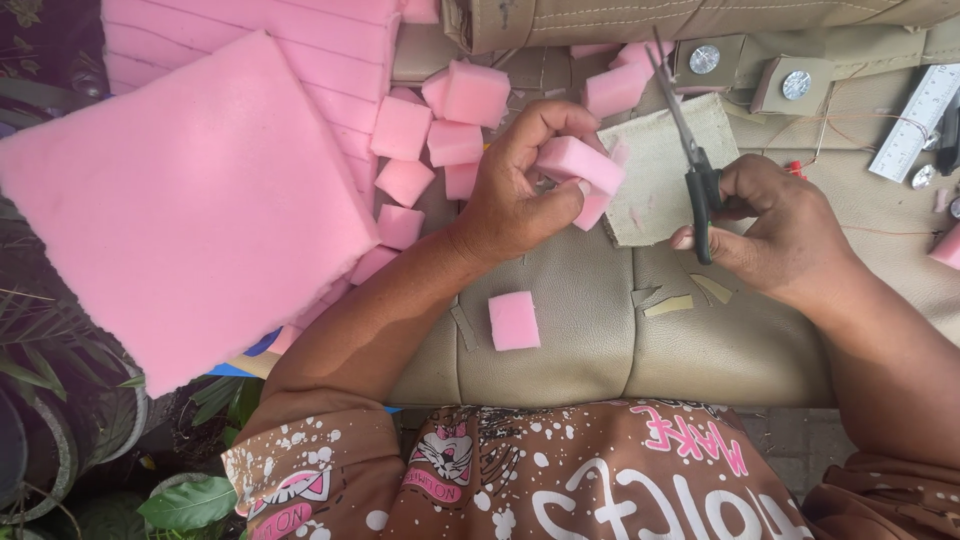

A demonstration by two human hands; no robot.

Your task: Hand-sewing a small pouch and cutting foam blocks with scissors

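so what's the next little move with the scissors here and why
Probably swing the scissors toward the pink foam block. The left hand pinches that block up off the tan cushion, while the right hand holds the scissors with blades pointing away, beside the beige fabric piece, not yet on the foam.

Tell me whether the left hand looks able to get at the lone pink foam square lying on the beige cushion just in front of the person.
Probably yes, once freed: the left hand is holding a pink foam block, but the lone pink foam square lies just below its wrist on the beige cushion, uncovered, with nothing between.
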